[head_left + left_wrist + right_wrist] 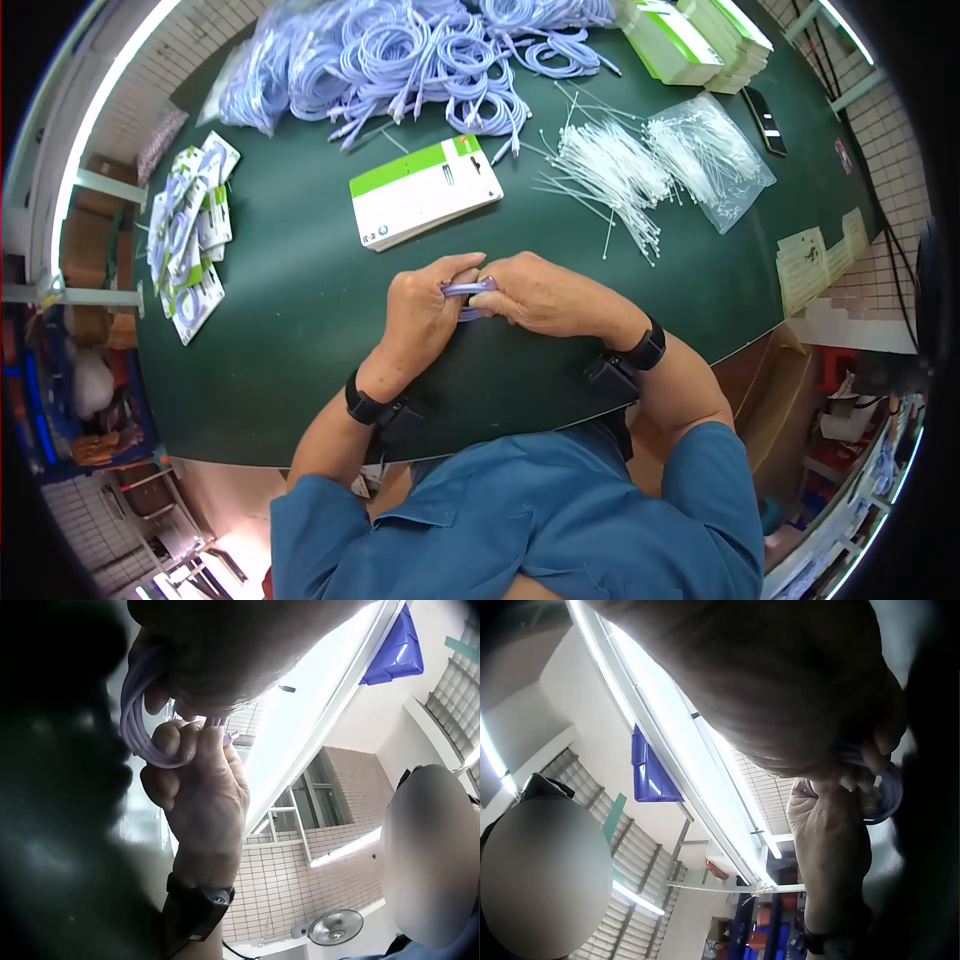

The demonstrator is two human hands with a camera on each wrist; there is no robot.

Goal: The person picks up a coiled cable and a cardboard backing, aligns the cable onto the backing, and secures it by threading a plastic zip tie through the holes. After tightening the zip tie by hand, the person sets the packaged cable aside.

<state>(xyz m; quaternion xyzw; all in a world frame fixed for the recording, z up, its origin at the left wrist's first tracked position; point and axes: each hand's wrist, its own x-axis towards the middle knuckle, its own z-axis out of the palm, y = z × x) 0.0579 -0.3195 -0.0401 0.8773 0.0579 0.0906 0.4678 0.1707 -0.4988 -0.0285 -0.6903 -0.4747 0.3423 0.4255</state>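
Close to the table's near edge, both hands hold a coiled lavender cable (466, 289). My left hand (420, 308) grips the coil from one side. The right hand (550, 295) pinches it at the other, fingertips close to the left ones. In the left wrist view the looped strands of the cable (133, 724) curve out below the hands, and a small connector end shows beside the right hand's fingers. Part of the coil is hidden behind the fingers. Just beyond the hands lies a stack of white and green cards (430, 200).
Many coiled lavender cables (390, 50) are heaped at the back of the green table (290, 380). Carded cables (190, 240) pile up at the left. White cable ties (610, 165), a plastic bag of ties (725, 190), a phone (764, 120) and more card stacks (690, 45) occupy the right.
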